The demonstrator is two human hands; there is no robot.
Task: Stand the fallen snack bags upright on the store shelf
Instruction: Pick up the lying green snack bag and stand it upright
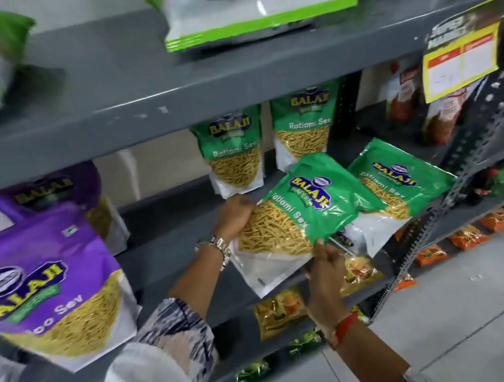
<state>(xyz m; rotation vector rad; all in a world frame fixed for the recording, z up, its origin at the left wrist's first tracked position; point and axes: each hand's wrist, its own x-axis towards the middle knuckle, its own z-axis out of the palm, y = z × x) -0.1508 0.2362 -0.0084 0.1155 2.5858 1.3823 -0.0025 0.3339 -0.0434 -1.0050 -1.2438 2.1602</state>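
Observation:
A green Ratlami Sev bag (300, 213) lies tilted at the front of the grey middle shelf (167, 247), its top pointing right. My left hand (234, 215) grips its upper left edge. My right hand (322, 260) grips its lower edge from below. A second green bag (404, 180) lies flat just to the right, partly under the first. Two more green bags (233, 154) (303, 126) stand upright behind them at the back of the shelf.
Purple Aloo Sev bags (44, 283) stand at the left of the same shelf. Green-and-white bags (251, 9) lie on the top shelf. A yellow price tag (461, 62) hangs at the right. Small packets fill lower shelves; a perforated upright (441, 227) stands right.

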